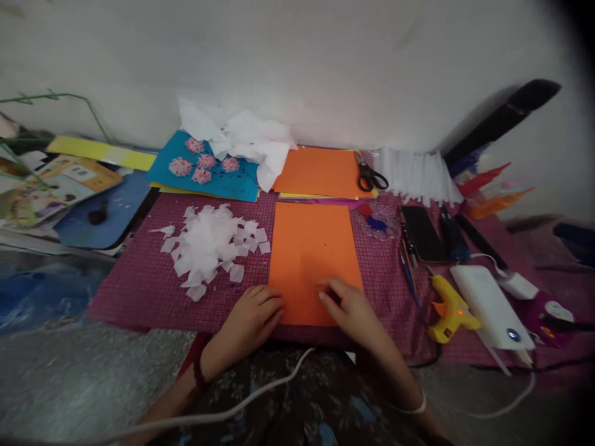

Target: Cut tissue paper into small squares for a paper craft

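Note:
An orange sheet (311, 248) lies flat on the red checked cloth in front of me. My left hand (253, 316) rests at the sheet's lower left edge, its fingers together and bent; whether anything is under them is hidden. Over the lower right part of the sheet is my right hand (348, 306), thumb and forefinger apart, with nothing between them. Left of the sheet sits a loose heap of small white paper squares (209, 241). Behind the heap, several pink and white paper flowers (204, 162) lie on a blue sheet (167, 162).
Crumpled white paper (251, 139), more orange sheets (316, 170) and scissors (369, 176) are at the back. To the right are a phone (422, 232), a yellow glue gun (449, 310) and a white power bank (493, 306). A white cable (246, 402) crosses my lap.

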Demonstrator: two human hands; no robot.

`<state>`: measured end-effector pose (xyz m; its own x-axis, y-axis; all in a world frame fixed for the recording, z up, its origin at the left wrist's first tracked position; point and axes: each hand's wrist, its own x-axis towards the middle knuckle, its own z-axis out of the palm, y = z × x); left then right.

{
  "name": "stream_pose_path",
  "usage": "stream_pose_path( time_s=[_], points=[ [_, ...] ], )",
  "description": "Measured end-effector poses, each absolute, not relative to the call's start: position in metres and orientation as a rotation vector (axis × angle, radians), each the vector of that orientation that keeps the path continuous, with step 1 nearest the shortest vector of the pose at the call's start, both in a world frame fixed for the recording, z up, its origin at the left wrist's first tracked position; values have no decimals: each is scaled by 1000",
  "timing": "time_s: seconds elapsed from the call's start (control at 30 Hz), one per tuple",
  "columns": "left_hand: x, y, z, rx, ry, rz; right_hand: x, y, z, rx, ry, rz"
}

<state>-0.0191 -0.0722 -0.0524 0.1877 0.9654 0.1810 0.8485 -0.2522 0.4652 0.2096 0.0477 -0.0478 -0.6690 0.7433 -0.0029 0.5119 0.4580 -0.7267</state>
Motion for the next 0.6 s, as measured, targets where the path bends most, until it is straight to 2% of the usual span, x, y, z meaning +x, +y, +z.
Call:
stream_pose_path(
  time_s=[0.23, 0.43, 0.6],
  points=[
    [-89, -78, -35, 2266, 2052, 775, 201, 52, -66, -1168, -2540, 913],
    [-116, -73, -29, 2224, 2346, 685, 202, 49, -67, -1164, -2526, 904],
    [-102, -70, -47, 2559, 2023, 435, 200, 49, -69, -1171, -2498, 902]
  ],
)
